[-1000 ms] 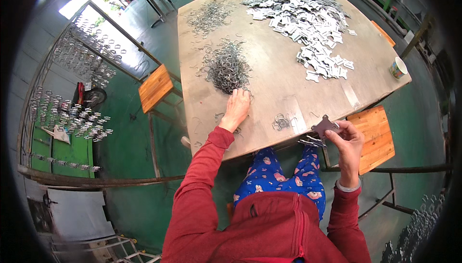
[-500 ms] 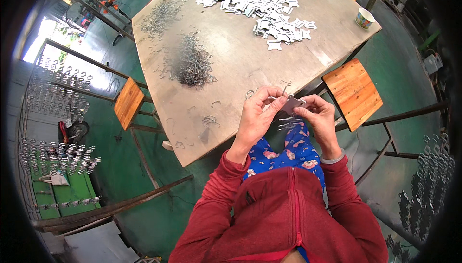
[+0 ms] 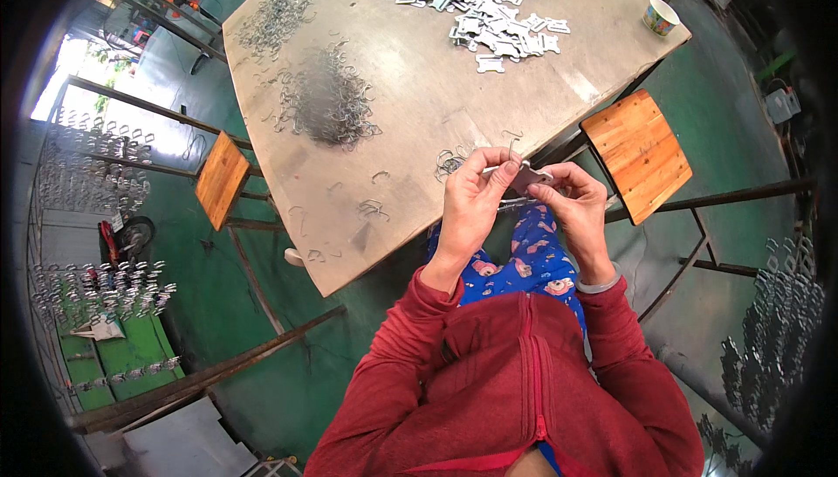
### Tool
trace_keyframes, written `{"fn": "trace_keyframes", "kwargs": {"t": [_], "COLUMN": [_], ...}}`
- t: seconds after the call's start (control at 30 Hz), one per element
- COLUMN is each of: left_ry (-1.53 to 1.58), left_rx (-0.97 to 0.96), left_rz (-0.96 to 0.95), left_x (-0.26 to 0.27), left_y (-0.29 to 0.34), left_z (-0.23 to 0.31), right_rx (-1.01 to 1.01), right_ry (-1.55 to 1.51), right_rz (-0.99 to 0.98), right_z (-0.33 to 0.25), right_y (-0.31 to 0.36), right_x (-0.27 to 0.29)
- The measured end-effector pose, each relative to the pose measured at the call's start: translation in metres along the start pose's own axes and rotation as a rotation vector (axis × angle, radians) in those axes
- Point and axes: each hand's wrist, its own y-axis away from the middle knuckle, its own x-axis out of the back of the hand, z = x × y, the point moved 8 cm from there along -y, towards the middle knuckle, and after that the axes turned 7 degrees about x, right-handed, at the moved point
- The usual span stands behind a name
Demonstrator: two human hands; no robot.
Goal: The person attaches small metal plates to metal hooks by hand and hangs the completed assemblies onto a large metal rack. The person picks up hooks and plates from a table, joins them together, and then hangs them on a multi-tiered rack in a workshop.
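Note:
My right hand (image 3: 576,208) pinches a small flat metal plate (image 3: 525,178) with notched edges, just off the table's near edge. My left hand (image 3: 476,195) is closed at the plate's other side, with a thin bent wire hook (image 3: 512,146) sticking up from between thumb and forefinger. Whether the hook passes through the plate is hidden by the fingers. A small cluster of wire hooks (image 3: 451,163) lies on the table beside my left hand. Farther off sits a dense heap of dark wire hooks (image 3: 336,110), and at the far side a large pile of pale metal plates (image 3: 497,27).
The worn table (image 3: 410,110) spans the middle, with a paper cup (image 3: 661,17) at its right corner. Wooden stools (image 3: 639,156) stand right and left. Metal rails run on both sides; racks of hanging hooks (image 3: 103,289) are at the left, more at the right.
The view has shifted slightly. Both hands stay together at the plate, which now looks tilted flatter, and the hook's stem shows more upright above my left fingers.

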Motion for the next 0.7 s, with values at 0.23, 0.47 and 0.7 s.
{"fn": "trace_keyframes", "kwargs": {"t": [0.23, 0.47, 0.7], "left_ry": [-0.047, -0.184, -0.287], "left_rx": [-0.109, -0.236, -0.247], "left_rz": [0.088, 0.035, -0.024], "left_x": [-0.006, -0.003, -0.010], "left_y": [0.002, 0.004, 0.007], "left_z": [0.003, 0.000, -0.006], "right_rx": [0.191, 0.075, -0.242], "right_ry": [0.237, 0.118, 0.133], "right_rz": [-0.013, -0.332, -0.363], "right_z": [-0.006, 0.002, 0.082], "right_y": [-0.004, -0.036, -0.174], "right_x": [0.004, 0.011, -0.023]}}
